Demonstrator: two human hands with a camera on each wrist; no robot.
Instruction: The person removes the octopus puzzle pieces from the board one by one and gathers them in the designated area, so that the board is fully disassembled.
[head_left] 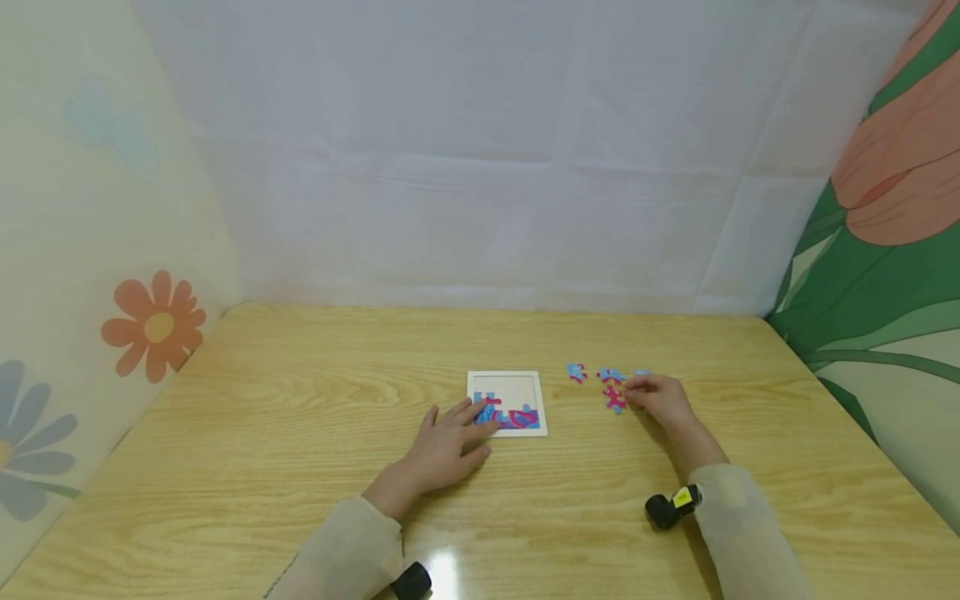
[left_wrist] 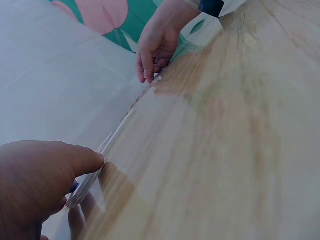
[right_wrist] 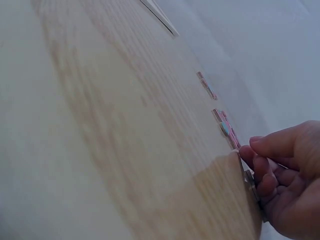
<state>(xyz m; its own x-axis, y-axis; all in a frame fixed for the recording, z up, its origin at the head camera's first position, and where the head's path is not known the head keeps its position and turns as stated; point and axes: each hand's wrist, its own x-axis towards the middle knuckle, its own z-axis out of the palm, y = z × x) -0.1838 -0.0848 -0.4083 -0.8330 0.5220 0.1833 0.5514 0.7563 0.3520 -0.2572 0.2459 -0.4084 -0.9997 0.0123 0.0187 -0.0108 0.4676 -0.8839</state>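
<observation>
A white square puzzle tray (head_left: 543, 408) lies on the table, its lower part filled with blue, purple and pink pieces. My left hand (head_left: 447, 446) rests over the tray's left lower corner with fingers spread; in the left wrist view the thumb (left_wrist: 90, 161) touches the tray's edge (left_wrist: 89, 184). To the right of the tray, my right hand (head_left: 663, 404) pinches at the edge of a pink puzzle piece (head_left: 615, 399). Seen from the right wrist, its curled fingers (right_wrist: 265, 170) meet that low group of pieces (right_wrist: 226, 129); the fingertip contact is partly hidden.
A blue and pink piece (head_left: 577, 372) lies between tray and right hand. Another piece (head_left: 611, 376) sits behind the pink one, and a blue piece (head_left: 642, 372) shows partly behind the right fingers. White cloth (head_left: 480, 208) hangs along the wooden table's (head_left: 300, 375) far edge.
</observation>
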